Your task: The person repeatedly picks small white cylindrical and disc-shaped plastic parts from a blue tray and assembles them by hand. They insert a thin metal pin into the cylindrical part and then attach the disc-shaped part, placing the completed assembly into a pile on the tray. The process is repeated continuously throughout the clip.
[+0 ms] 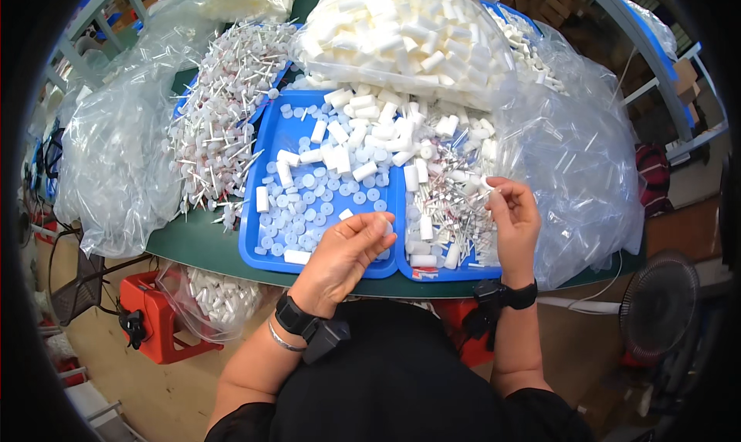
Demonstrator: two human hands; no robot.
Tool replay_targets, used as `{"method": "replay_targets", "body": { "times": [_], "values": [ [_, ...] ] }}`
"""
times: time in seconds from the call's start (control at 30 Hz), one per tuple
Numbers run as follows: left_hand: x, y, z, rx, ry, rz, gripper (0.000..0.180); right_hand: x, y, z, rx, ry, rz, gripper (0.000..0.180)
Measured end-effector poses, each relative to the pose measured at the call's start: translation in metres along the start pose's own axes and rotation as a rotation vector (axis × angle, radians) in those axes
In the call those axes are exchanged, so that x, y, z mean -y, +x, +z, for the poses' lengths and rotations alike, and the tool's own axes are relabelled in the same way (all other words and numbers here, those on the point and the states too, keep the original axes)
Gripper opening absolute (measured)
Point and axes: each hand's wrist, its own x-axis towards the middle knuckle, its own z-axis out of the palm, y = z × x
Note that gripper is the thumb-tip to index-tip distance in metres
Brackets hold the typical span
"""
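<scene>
Over the near edge of the left blue tray [248, 233], my left hand [347, 250] is closed in a pinch on a small whitish disc [387, 228]. That tray holds several pale translucent discs [310, 198] and white foam cylinders [337, 132]. My right hand [515, 220] is raised over the right blue tray [401, 266], thumb and forefinger pinched together. A bit of something white shows at its fingertips, too small to name. Below it lies a heap of thin white sticks with metal pins [463, 210], mixed with foam cylinders.
A large clear bag of foam cylinders [409, 37] leans over the trays' far side. Finished-looking disc-and-stick pieces [224, 110] heap at left. Crumpled plastic bags [116, 156] flank the green table [193, 245]. A red stool [147, 318] and a fan [660, 307] stand below.
</scene>
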Motion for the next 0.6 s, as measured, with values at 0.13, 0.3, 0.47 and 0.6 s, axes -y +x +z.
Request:
{"method": "replay_targets", "body": {
  "times": [0.13,0.3,0.47,0.6],
  "values": [
    [0.002,0.003,0.002,0.032,-0.016,-0.032,0.031,0.005,-0.004,-0.004,-0.013,-0.238,-0.211,0.006],
    [0.002,0.003,0.005,0.089,-0.077,-0.1,0.038,0.004,-0.012,-0.008,-0.084,-0.035,0.005,0.008],
    [0.011,0.003,0.008,0.172,-0.116,-0.138,0.038,0.02,-0.021,0.004,0.033,0.432,0.125,0.009],
    [0.014,0.005,0.01,0.228,-0.155,-0.168,0.038,0.023,-0.033,0.021,0.136,0.551,0.158,0.01]
  ]
}}
